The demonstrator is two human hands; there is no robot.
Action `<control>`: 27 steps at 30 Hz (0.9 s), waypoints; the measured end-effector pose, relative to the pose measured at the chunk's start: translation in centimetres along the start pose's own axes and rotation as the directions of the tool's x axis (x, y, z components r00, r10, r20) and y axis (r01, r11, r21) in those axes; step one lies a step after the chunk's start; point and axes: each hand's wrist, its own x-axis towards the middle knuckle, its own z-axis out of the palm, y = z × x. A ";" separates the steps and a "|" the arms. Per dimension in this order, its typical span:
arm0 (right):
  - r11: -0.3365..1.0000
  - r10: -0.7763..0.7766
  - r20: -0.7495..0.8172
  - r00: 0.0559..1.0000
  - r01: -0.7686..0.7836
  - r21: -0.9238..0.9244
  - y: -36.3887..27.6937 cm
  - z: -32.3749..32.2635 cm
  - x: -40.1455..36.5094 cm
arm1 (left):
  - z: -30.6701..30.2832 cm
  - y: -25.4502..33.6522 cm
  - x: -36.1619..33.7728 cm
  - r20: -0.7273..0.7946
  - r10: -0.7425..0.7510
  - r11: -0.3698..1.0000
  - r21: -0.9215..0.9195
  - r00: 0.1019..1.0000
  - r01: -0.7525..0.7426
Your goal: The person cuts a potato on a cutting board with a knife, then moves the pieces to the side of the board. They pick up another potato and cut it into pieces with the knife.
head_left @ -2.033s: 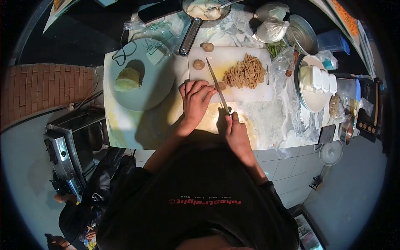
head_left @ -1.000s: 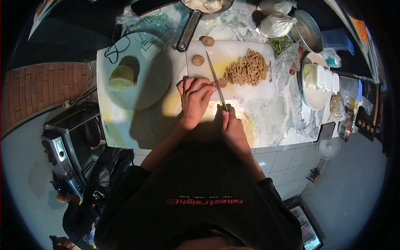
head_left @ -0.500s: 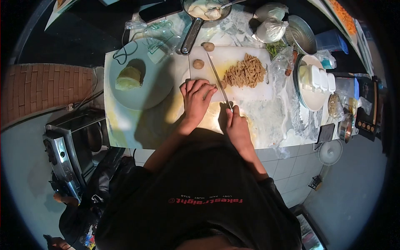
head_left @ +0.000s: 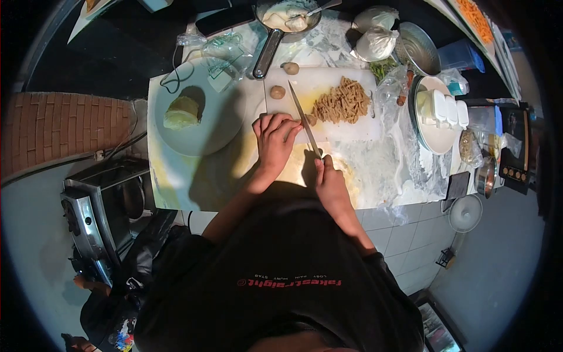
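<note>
My right hand is closed round the handle of a knife, whose blade slants across the white cutting board. Left of the blade, my left hand has its fingers bent, with the fingertips pinching what looks like a meatball, mostly hidden, against the knife. A cut brown piece lies just right of the blade. Beyond it is a heap of brown strips. Two whole brown meatballs sit farther off: one meatball on the board, another meatball at its far edge.
On the left, a large plate bears a pale green cabbage piece. A pan with creamy contents stands at the back. Plastic bags, a metal bowl and a plate with white containers line the right. Another person's hand shows lower left.
The knife and my right hand have drawn back slightly toward me. My left hand stays at the blade's left side. The view has shifted a little.
</note>
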 end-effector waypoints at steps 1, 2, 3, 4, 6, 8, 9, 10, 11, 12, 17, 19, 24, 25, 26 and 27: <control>1.000 0.005 -0.009 1.000 -0.005 0.000 0.0 0.1 0.0 | 0.0 0.0 0.0 -0.001 0.002 1.000 0.001 1.000 -0.002; 1.000 0.010 -0.017 1.000 -0.010 0.000 0.0 0.3 -0.1 | 0.0 0.0 0.0 -0.002 0.001 1.000 0.001 1.000 -0.001; 1.000 0.010 -0.017 1.000 -0.010 -0.001 0.1 0.4 0.0 | 0.0 0.0 0.0 -0.004 0.002 1.000 0.004 1.000 -0.002; 1.000 0.008 -0.019 1.000 -0.008 -0.008 0.3 0.6 0.0 | 0.0 0.0 0.0 -0.005 0.002 1.000 0.007 1.000 -0.002; 1.000 0.005 -0.021 1.000 -0.005 -0.016 0.3 0.7 0.1 | 0.0 0.0 0.0 -0.008 0.000 1.000 0.007 1.000 0.000; 1.000 0.002 -0.021 1.000 -0.002 -0.019 0.2 0.6 0.1 | 0.0 0.0 0.0 -0.011 -0.001 1.000 0.005 1.000 0.001; 1.000 0.002 -0.021 1.000 -0.003 -0.020 0.1 0.6 0.1 | 0.0 0.0 0.0 -0.006 0.000 1.000 0.004 1.000 0.000; 1.000 0.015 0.001 1.000 -0.015 -0.020 -0.1 0.5 0.1 | 0.0 -0.1 -0.1 0.000 0.000 1.000 0.004 1.000 0.000; 0.999 0.028 0.024 0.999 -0.028 -0.019 -0.2 0.4 0.1 | 0.0 -0.1 -0.1 0.001 0.000 1.000 0.004 1.000 0.000; 0.999 0.029 0.025 0.999 -0.029 -0.019 -0.2 0.5 0.1 | 0.0 -0.1 -0.1 0.000 0.000 1.000 0.001 1.000 0.000; 1.000 0.003 0.001 1.000 -0.002 -0.026 -0.3 0.8 0.0 | 0.0 0.0 0.0 0.011 -0.012 1.000 -0.005 1.000 0.012; 1.000 0.010 0.006 1.000 -0.009 -0.020 -0.2 0.7 -0.1 | -0.1 0.0 0.1 0.012 -0.015 1.000 0.000 1.000 0.015; 1.000 0.030 -0.001 1.000 -0.030 -0.009 -0.3 0.2 0.0 | 0.0 -0.1 0.0 0.014 -0.015 1.000 0.013 1.000 0.014; 1.000 0.017 -0.004 1.000 -0.018 -0.019 -0.2 0.2 0.1 | 0.1 -0.1 0.0 0.012 -0.011 1.000 0.020 1.000 0.011; 1.000 0.003 -0.005 1.000 -0.003 -0.029 -0.2 0.2 0.1 | 0.1 -0.1 0.0 0.012 -0.011 1.000 0.021 1.000 0.011; 1.000 0.000 -0.005 1.000 0.000 -0.029 -0.3 0.2 0.2 | 0.1 -0.2 0.1 0.000 -0.007 1.000 0.017 1.000 0.007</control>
